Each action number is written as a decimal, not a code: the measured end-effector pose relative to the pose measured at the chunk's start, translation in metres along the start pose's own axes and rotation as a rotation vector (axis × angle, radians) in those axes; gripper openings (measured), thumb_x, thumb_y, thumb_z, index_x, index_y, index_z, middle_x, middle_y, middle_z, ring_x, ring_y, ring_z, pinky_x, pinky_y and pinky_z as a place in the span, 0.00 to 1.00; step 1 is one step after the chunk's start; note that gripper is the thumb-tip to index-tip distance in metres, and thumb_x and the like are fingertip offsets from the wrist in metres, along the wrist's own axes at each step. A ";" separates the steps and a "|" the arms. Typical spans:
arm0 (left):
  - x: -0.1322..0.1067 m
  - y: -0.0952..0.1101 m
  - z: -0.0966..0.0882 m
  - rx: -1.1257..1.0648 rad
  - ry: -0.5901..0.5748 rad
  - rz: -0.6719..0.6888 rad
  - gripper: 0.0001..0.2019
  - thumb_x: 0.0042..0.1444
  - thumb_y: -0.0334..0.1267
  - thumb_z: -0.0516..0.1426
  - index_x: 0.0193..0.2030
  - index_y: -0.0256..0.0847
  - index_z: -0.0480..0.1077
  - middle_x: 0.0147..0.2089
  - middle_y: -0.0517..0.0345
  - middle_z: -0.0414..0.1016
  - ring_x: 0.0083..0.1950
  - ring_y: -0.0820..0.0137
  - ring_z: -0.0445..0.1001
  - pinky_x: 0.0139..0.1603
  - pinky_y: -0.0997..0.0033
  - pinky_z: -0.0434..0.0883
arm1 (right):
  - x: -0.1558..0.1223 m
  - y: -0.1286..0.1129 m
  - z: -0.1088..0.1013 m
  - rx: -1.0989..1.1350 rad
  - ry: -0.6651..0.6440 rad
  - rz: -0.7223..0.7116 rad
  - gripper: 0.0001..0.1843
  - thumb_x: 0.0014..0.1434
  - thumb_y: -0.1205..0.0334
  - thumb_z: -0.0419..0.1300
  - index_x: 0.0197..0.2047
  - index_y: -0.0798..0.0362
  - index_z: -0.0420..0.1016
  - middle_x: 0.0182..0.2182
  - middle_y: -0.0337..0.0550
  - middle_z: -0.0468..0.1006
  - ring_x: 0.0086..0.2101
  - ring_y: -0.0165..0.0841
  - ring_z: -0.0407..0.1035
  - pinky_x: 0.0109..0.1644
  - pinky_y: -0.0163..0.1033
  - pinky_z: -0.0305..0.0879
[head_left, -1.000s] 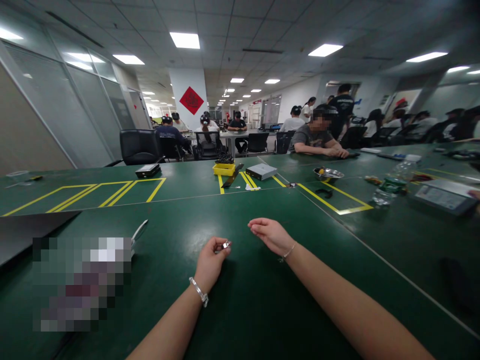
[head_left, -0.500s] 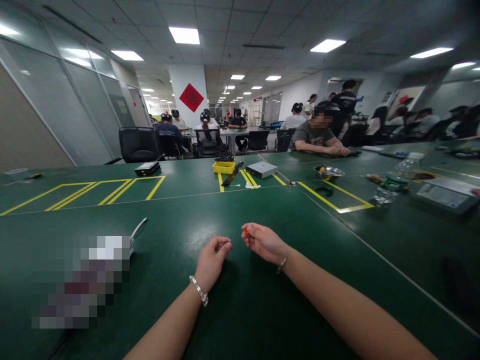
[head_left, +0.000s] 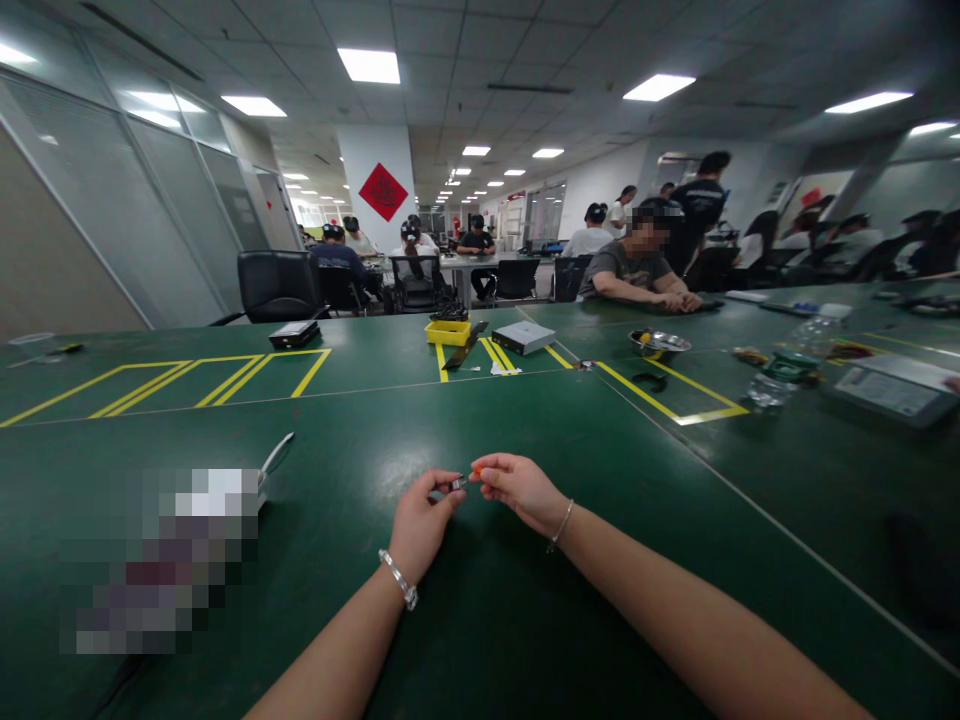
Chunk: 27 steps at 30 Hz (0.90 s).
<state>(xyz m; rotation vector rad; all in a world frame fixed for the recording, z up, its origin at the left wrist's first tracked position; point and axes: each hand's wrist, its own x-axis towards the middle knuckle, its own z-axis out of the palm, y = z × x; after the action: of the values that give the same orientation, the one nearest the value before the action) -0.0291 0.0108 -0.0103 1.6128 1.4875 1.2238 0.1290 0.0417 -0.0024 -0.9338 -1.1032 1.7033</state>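
Note:
My left hand pinches a small silvery metal piece between thumb and fingertips; its exact kind is too small to tell. Facing it, my right hand holds a small orange piece in a pinch, mostly covered by the fingers. The two pieces are close together above the green table; whether they touch I cannot tell. A bracelet circles each wrist.
To the left lies a blurred-out object with a pale cable. Farther back stand a yellow tray, a grey box, a metal bowl and a plastic bottle. Across the table sits a person.
My right hand has moved left with the orange piece, closer to my left hand. More of the metal piece in my left fingertips now shows.

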 end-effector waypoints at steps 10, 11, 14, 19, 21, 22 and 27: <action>-0.003 -0.001 0.003 0.137 0.063 0.167 0.06 0.47 0.38 0.55 0.32 0.41 0.70 0.30 0.61 0.70 0.27 0.73 0.65 0.28 0.74 0.63 | -0.002 0.018 0.015 -0.099 0.123 -0.126 0.17 0.37 0.60 0.66 0.33 0.58 0.77 0.28 0.44 0.76 0.28 0.28 0.66 0.39 0.39 0.61; -0.004 0.000 0.003 0.149 0.075 0.173 0.06 0.47 0.39 0.56 0.31 0.41 0.70 0.29 0.61 0.69 0.27 0.73 0.65 0.27 0.74 0.63 | -0.003 0.019 0.017 -0.097 0.128 -0.126 0.18 0.38 0.58 0.66 0.35 0.58 0.77 0.30 0.45 0.77 0.29 0.29 0.67 0.39 0.40 0.62; -0.005 0.003 0.002 0.173 0.126 0.184 0.05 0.47 0.39 0.56 0.30 0.41 0.70 0.28 0.61 0.68 0.27 0.73 0.65 0.27 0.73 0.63 | -0.008 0.022 0.023 -0.097 0.132 -0.120 0.23 0.42 0.53 0.63 0.41 0.56 0.75 0.36 0.48 0.76 0.32 0.31 0.68 0.40 0.41 0.62; -0.006 0.004 0.001 0.180 0.184 0.194 0.04 0.46 0.38 0.57 0.30 0.41 0.71 0.27 0.61 0.67 0.28 0.72 0.66 0.27 0.72 0.63 | -0.014 0.023 0.027 -0.072 0.107 -0.095 0.27 0.44 0.50 0.61 0.46 0.56 0.72 0.42 0.50 0.74 0.40 0.36 0.67 0.41 0.41 0.63; -0.006 0.003 0.002 0.188 0.180 0.194 0.04 0.46 0.37 0.57 0.30 0.41 0.71 0.27 0.61 0.67 0.28 0.72 0.66 0.27 0.72 0.63 | -0.014 0.024 0.026 -0.069 0.092 -0.092 0.27 0.45 0.50 0.60 0.46 0.56 0.72 0.43 0.50 0.73 0.41 0.36 0.66 0.41 0.41 0.63; -0.006 0.002 0.002 0.192 0.180 0.194 0.04 0.46 0.37 0.57 0.30 0.41 0.71 0.27 0.61 0.67 0.28 0.72 0.66 0.28 0.72 0.63 | -0.013 0.024 0.026 -0.070 0.087 -0.090 0.27 0.45 0.50 0.60 0.47 0.56 0.72 0.43 0.50 0.73 0.41 0.36 0.66 0.41 0.41 0.63; -0.005 -0.002 0.002 0.207 0.196 0.204 0.05 0.46 0.38 0.57 0.29 0.41 0.71 0.27 0.61 0.67 0.29 0.72 0.66 0.28 0.72 0.63 | -0.014 0.022 0.027 -0.168 0.068 -0.097 0.26 0.46 0.49 0.59 0.46 0.55 0.72 0.45 0.49 0.73 0.42 0.38 0.66 0.41 0.42 0.64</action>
<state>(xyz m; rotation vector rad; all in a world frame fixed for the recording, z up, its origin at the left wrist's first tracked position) -0.0283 0.0061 -0.0141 1.8629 1.6479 1.4131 0.1035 0.0158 -0.0124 -1.0186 -1.2401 1.5074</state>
